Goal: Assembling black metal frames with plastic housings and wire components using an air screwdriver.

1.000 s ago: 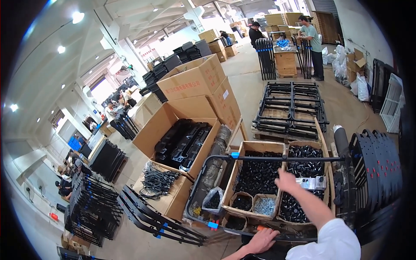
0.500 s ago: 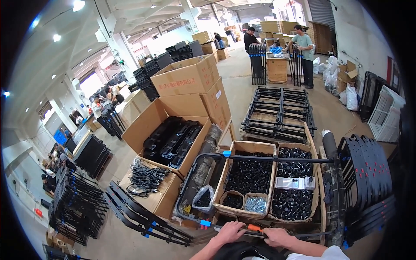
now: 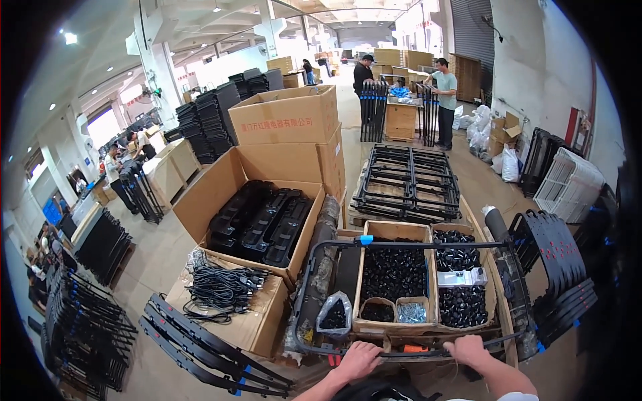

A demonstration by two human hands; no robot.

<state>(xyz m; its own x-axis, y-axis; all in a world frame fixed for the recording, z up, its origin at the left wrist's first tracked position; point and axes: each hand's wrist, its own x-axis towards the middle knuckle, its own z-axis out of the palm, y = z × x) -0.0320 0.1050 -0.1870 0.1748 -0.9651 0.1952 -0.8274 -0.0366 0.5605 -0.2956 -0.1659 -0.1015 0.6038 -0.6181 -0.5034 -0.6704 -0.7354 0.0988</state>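
Note:
A black tubular metal frame with rounded corners lies over the open parts boxes. My left hand is closed over its near bar, left of the middle. Farther right, my right hand grips the same bar, thumb toward the left. An orange piece shows at the near bar between the hands; its kind is unclear. On the far bar sits a blue clip. Beneath the frame, a carton holds black knob-like parts, and a smaller box of silver screws stands in its near end.
Left are a large carton of black plastic parts and a bundle of black cables. Black curved frames lean at the lower left; more tubes stand right. Stacked frames lie ahead, with two people beyond.
My view has shifted. My right hand has moved rightward along the near bar, farther from my left hand and away from the orange piece. The blue clip near my left hand no longer shows.

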